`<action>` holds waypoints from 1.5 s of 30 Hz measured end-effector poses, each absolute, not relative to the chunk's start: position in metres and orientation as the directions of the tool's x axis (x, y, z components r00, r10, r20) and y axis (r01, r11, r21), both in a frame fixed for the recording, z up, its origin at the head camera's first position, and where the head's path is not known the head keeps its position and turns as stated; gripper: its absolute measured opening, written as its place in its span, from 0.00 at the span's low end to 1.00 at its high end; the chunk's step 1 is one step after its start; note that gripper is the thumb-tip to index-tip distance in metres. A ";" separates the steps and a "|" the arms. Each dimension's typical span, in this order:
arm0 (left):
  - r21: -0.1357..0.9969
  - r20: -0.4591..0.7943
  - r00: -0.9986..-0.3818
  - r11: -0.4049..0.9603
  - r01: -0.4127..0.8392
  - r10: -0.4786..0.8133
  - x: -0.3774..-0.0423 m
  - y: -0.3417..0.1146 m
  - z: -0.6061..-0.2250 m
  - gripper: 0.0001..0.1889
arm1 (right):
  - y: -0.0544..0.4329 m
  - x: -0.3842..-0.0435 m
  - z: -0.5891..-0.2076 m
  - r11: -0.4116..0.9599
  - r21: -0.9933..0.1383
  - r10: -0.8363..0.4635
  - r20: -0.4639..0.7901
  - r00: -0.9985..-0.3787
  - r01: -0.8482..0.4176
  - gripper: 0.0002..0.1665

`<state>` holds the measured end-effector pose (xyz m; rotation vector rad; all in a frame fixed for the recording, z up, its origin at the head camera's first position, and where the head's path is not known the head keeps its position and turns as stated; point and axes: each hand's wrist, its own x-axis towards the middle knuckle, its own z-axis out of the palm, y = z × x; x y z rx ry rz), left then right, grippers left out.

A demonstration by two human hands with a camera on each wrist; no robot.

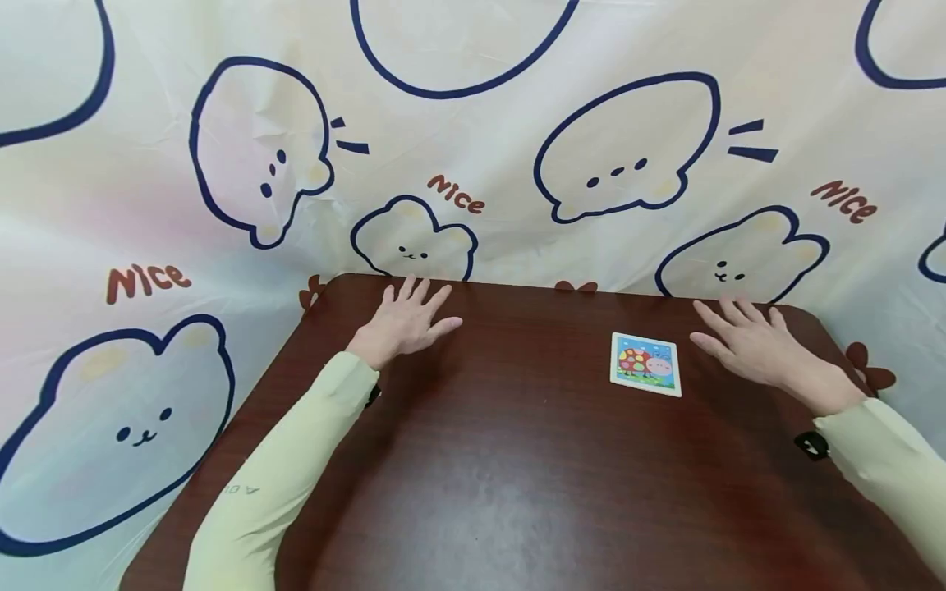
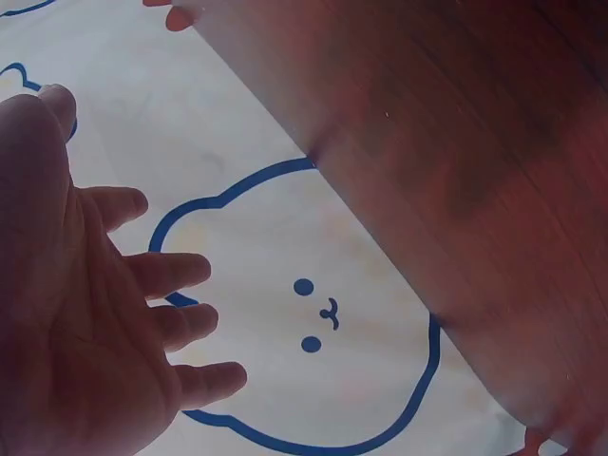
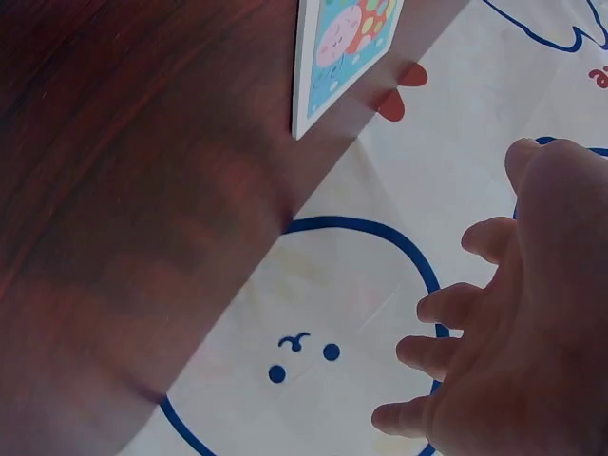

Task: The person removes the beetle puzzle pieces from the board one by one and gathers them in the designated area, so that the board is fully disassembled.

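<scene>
A square picture card (image 1: pixel 645 364) with a white border lies on the dark brown table, showing a spotted ladybug on a blue and green ground. In the right wrist view the same card (image 3: pixel 347 52) appears edge-on with some thickness. My right hand (image 1: pixel 761 349), fingers spread, hovers just right of the card and holds nothing. Toward the table's far left corner my left hand (image 1: pixel 402 322) is held palm down with its fingers spread, also with nothing in it. The left wrist view shows that palm (image 2: pixel 95 304) with its fingers extended above the table.
The brown table (image 1: pixel 473 460) has rounded far corners. A white cloth backdrop (image 1: pixel 502 139) printed with blue-outlined cartoon bears and the word "Nice" stands right behind the table and along its left side. Dark bands (image 1: pixel 811 446) sit at both wrists below the pale sleeves.
</scene>
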<state>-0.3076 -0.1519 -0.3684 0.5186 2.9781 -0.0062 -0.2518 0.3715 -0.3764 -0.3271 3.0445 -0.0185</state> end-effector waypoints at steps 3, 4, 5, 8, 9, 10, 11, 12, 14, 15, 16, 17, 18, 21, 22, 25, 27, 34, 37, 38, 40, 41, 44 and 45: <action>0.026 -0.118 -0.936 0.943 0.331 0.332 -0.308 -0.148 -0.371 0.41 | 0.367 -0.256 -0.381 0.977 -0.036 -0.212 -0.081 -0.974 -0.210 0.50; 0.031 -0.117 -0.935 0.942 0.334 0.335 -0.308 -0.146 -0.373 0.41 | 0.366 -0.257 -0.382 0.977 -0.038 -0.210 -0.085 -0.974 -0.208 0.49; 0.038 -0.117 -0.934 0.941 0.335 0.337 -0.308 -0.144 -0.374 0.41 | 0.365 -0.258 -0.384 0.978 -0.041 -0.210 -0.089 -0.974 -0.207 0.49; 0.065 -0.115 -0.929 0.936 0.347 0.352 -0.308 -0.139 -0.377 0.41 | 0.362 -0.260 -0.389 0.979 -0.044 -0.201 -0.097 -0.975 -0.198 0.49; 0.076 -0.118 -0.928 0.935 0.347 0.354 -0.307 -0.138 -0.379 0.41 | 0.362 -0.260 -0.391 0.979 -0.046 -0.201 -0.099 -0.975 -0.197 0.49; 0.082 -0.120 -0.928 0.935 0.345 0.353 -0.307 -0.137 -0.380 0.41 | 0.361 -0.261 -0.392 0.979 -0.053 -0.203 -0.103 -0.974 -0.198 0.49; 0.088 -0.121 -0.929 0.936 0.342 0.351 -0.307 -0.136 -0.381 0.41 | 0.360 -0.261 -0.394 0.978 -0.062 -0.205 -0.104 -0.973 -0.200 0.49; 0.094 -0.123 -0.929 0.936 0.339 0.348 -0.306 -0.136 -0.383 0.41 | 0.358 -0.261 -0.396 0.977 -0.068 -0.208 -0.105 -0.972 -0.202 0.49; 0.110 -0.124 -0.930 0.936 0.334 0.346 -0.306 -0.134 -0.386 0.41 | 0.356 -0.261 -0.398 0.975 -0.082 -0.212 -0.105 -0.972 -0.204 0.49; 0.119 -0.124 -0.930 0.936 0.332 0.346 -0.306 -0.133 -0.387 0.40 | 0.356 -0.261 -0.399 0.975 -0.089 -0.213 -0.106 -0.971 -0.204 0.48; 0.127 -0.123 -0.930 0.935 0.332 0.347 -0.306 -0.132 -0.389 0.40 | 0.355 -0.262 -0.400 0.975 -0.094 -0.212 -0.109 -0.971 -0.203 0.48; 0.135 -0.123 -0.928 0.932 0.336 0.353 -0.306 -0.130 -0.391 0.40 | 0.355 -0.263 -0.401 0.975 -0.097 -0.211 -0.113 -0.971 -0.201 0.48; 0.142 -0.125 -0.926 0.930 0.339 0.357 -0.305 -0.128 -0.393 0.40 | 0.355 -0.263 -0.402 0.976 -0.098 -0.208 -0.119 -0.971 -0.197 0.49; 0.154 -0.126 -0.918 0.922 0.355 0.375 -0.305 -0.122 -0.399 0.40 | 0.356 -0.267 -0.406 0.977 -0.110 -0.196 -0.140 -0.971 -0.182 0.49; 0.154 -0.124 -0.914 0.918 0.366 0.386 -0.304 -0.119 -0.401 0.39 | 0.356 -0.268 -0.407 0.977 -0.117 -0.195 -0.143 -0.970 -0.179 0.49; 0.177 -0.117 -0.902 0.902 0.393 0.416 -0.303 -0.112 -0.405 0.38 | 0.354 -0.270 -0.413 0.975 -0.136 -0.197 -0.146 -0.970 -0.177 0.49; 0.198 -0.111 -0.895 0.892 0.406 0.432 -0.301 -0.107 -0.408 0.38 | 0.351 -0.270 -0.417 0.971 -0.157 -0.202 -0.145 -0.969 -0.179 0.48; 0.274 -0.103 -0.892 0.875 0.399 0.440 -0.296 -0.094 -0.414 0.35 | 0.341 -0.271 -0.426 0.957 -0.220 -0.225 -0.152 -0.963 -0.189 0.49; 0.311 -0.099 -0.887 0.861 0.402 0.450 -0.295 -0.088 -0.416 0.34 | 0.337 -0.271 -0.428 0.949 -0.256 -0.228 -0.165 -0.960 -0.182 0.50; 0.317 -0.099 -0.886 0.858 0.403 0.453 -0.294 -0.086 -0.417 0.34 | 0.336 -0.271 -0.428 0.948 -0.267 -0.227 -0.172 -0.959 -0.176 0.50; 0.334 -0.102 -0.884 0.853 0.401 0.455 -0.294 -0.081 -0.419 0.34 | 0.335 -0.270 -0.429 0.945 -0.280 -0.223 -0.182 -0.958 -0.167 0.50; 0.339 -0.103 -0.884 0.852 0.399 0.455 -0.293 -0.079 -0.420 0.34 | 0.335 -0.270 -0.429 0.945 -0.283 -0.220 -0.185 -0.958 -0.163 0.50; 0.354 -0.105 -0.887 0.850 0.389 0.450 -0.292 -0.073 -0.420 0.34 | 0.333 -0.270 -0.431 0.945 -0.284 -0.219 -0.187 -0.958 -0.161 0.49; 0.358 -0.107 -0.887 0.850 0.387 0.450 -0.291 -0.071 -0.420 0.33 | 0.333 -0.270 -0.431 0.945 -0.286 -0.219 -0.186 -0.958 -0.161 0.49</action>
